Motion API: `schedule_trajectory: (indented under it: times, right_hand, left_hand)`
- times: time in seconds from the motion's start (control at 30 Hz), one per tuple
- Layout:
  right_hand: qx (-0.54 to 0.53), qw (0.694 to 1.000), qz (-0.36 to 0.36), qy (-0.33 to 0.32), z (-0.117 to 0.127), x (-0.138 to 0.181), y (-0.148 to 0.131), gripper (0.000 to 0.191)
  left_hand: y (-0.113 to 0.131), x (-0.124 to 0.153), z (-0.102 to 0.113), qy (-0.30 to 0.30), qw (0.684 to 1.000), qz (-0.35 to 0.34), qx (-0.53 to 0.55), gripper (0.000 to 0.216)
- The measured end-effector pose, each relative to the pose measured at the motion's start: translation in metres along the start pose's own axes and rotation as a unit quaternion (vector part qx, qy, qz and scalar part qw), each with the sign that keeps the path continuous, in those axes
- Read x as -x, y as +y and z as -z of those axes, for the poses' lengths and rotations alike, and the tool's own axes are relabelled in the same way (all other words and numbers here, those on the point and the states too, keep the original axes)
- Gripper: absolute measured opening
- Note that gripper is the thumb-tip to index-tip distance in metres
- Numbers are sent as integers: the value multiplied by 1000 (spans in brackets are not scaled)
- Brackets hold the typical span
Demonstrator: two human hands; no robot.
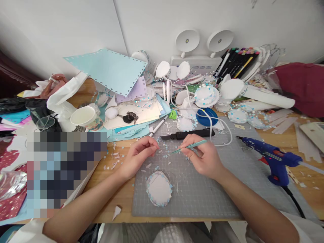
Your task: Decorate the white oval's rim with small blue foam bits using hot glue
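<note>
My right hand [202, 157] grips teal tweezers [193, 144], their tip pointing left and down over the grey cutting mat [202, 202]. To the left, my left hand [141, 153] is closed in a pinch at the mat's edge; whatever its fingertips hold is too small to make out. Between the hands lie scattered tiny blue and white star pieces [165, 156]. Nearer to me, a white paper disc [159, 188] rests flat on the mat, its rim trimmed with small blue stars. A black utility knife [187, 134] lies just beyond my right hand.
At right a blue glue gun [272, 157] lies with its cord towards me. Behind the mat are a white cable [229, 130], a blue round lid [207, 116], piled decorated discs [206, 95] and markers [236, 64]. A paper cup [84, 118] and blue paper sheets [108, 72] sit left.
</note>
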State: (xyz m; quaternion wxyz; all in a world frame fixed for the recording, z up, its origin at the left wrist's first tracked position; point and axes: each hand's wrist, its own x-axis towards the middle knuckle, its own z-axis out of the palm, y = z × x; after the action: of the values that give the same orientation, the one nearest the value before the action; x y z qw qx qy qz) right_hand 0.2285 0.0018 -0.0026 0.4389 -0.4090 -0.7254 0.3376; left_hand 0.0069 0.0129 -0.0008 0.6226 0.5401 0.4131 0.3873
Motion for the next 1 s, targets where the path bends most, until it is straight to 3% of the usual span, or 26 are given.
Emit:
schedule_trajectory:
  times: [0.13,0.3,0.53,0.83,1.0]
  right_hand:
    - [-127,985,-72,88,-1,-2,-2,9]
    - [-236,959,-107,113,-10,0,6,9]
    - [-299,937,-152,100,-23,3,9,10]
    - [-364,900,-175,165,-13,-7,-2,16]
    - [-389,883,-198,170,-9,-9,-4,16]
  left_hand:
    - [4,0,-4,-13,1000,4,-26,16]
    - [-3,1,-5,-50,996,-23,-64,23]
    - [-9,1,-3,-61,995,-15,-81,20]
    - [-1,2,-4,-73,991,-8,-114,18]
    - [-1,1,-5,-64,991,-11,-115,19]
